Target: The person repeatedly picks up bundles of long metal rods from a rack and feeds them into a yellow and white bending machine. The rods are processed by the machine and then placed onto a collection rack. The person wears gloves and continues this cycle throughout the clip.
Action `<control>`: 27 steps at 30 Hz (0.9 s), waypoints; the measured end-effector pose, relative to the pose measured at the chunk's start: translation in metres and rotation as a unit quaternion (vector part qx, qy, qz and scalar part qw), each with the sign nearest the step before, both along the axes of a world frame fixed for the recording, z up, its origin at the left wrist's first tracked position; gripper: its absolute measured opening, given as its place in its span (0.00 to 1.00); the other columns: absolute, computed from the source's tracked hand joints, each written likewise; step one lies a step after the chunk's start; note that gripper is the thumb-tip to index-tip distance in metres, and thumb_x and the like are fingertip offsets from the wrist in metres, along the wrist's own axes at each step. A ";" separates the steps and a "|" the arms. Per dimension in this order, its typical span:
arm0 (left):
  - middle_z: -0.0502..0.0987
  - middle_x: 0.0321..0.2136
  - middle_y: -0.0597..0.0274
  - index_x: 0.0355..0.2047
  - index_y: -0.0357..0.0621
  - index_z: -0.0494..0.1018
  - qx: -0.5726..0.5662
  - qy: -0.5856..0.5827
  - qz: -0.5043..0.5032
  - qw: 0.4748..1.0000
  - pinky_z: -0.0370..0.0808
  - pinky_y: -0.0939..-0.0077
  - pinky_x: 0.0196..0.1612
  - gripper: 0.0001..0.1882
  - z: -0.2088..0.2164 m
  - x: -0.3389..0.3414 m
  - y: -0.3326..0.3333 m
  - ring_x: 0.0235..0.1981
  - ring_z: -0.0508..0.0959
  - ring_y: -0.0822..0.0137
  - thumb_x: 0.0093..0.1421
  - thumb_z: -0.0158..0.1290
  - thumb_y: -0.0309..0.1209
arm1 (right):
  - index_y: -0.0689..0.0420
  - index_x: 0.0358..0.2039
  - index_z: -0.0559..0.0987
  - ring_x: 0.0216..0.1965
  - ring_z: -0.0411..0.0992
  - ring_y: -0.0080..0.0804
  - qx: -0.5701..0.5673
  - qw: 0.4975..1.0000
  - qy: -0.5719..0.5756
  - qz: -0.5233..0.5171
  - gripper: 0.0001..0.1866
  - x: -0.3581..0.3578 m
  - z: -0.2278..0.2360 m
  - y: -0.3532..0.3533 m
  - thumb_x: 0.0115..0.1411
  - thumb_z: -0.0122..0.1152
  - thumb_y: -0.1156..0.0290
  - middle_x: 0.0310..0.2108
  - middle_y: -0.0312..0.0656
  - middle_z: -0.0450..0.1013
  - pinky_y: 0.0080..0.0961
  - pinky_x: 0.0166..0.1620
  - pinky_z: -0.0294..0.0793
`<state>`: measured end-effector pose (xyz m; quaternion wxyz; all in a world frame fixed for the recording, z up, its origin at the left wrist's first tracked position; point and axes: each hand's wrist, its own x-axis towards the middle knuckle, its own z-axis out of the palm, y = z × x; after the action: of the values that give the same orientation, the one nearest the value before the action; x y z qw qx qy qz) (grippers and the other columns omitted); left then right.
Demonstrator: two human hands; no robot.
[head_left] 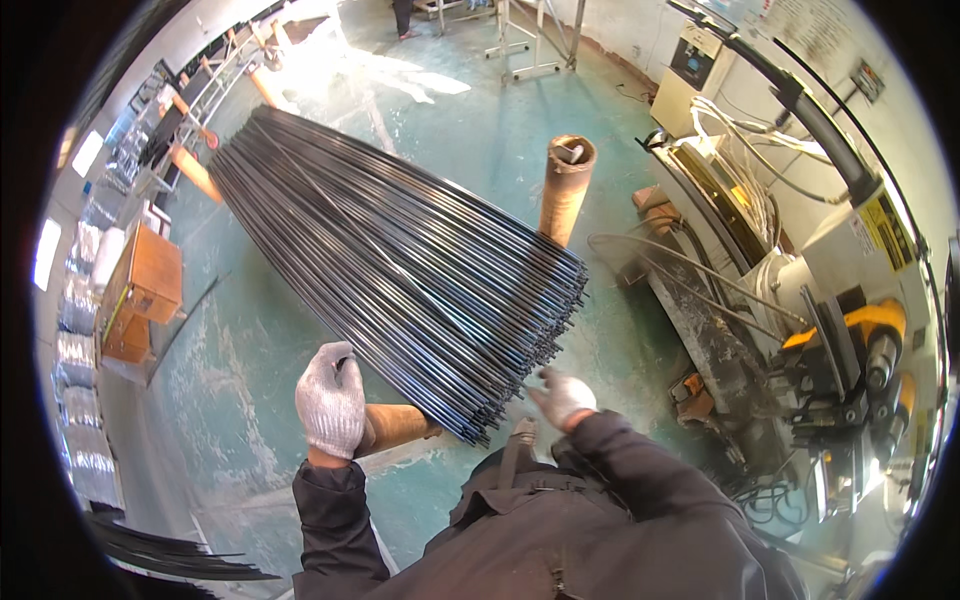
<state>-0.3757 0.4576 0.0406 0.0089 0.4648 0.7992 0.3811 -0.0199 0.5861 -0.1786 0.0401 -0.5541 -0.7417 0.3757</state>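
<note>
A large bundle of long, thin, dark rods (pixel 390 260) stretches from the far left toward me, its uneven near ends just in front of my body. My left hand (pixel 332 402), in a pale knit glove, is at the bundle's left edge, above the end of a brown tube (pixel 395 428). Its fingers curl loosely, with a gap to the thumb and nothing visible between them. Also gloved, my right hand (pixel 565 398) is beside the near rod ends at the right, fingers apart and slightly blurred. I cannot tell whether it touches a rod.
Another brown tube (pixel 567 190) stands upright against the bundle's right side. Machinery with hoses and yellow-black parts (pixel 850 340) fills the right. A brown cabinet (pixel 145 275) stands at the left, near wrapped packs (pixel 80 400). A wheeled frame (pixel 530 45) is at the back.
</note>
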 end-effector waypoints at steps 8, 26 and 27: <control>0.86 0.36 0.49 0.43 0.35 0.83 -0.025 -0.065 0.036 0.997 0.84 0.65 0.46 0.07 0.014 0.003 0.021 0.35 0.87 0.55 0.65 0.63 0.19 | 0.54 0.50 0.83 0.46 0.86 0.65 0.063 0.988 -0.101 0.095 0.13 -0.051 -0.008 0.072 0.67 0.64 0.66 0.39 0.59 0.87 0.58 0.50 0.84; 0.87 0.36 0.47 0.44 0.38 0.84 -0.162 -0.011 0.098 0.982 0.85 0.56 0.47 0.14 0.015 0.001 0.040 0.39 0.89 0.47 0.58 0.67 0.26 | 0.60 0.49 0.80 0.53 0.81 0.56 0.191 0.958 -0.168 0.129 0.20 -0.123 -0.015 0.217 0.65 0.73 0.58 0.49 0.55 0.81 0.54 0.51 0.87; 0.87 0.36 0.47 0.45 0.37 0.84 -0.158 -0.013 0.100 0.982 0.85 0.56 0.47 0.14 0.015 0.002 0.040 0.39 0.89 0.47 0.58 0.67 0.26 | 0.59 0.48 0.81 0.53 0.82 0.56 0.227 0.953 -0.152 0.133 0.20 -0.122 -0.016 0.219 0.64 0.73 0.59 0.48 0.54 0.81 0.54 0.51 0.87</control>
<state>-0.3741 0.4979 0.0556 0.0547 0.3697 0.8918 0.2549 -0.1418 0.8054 -0.1948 0.0015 -0.4775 -0.8717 0.1103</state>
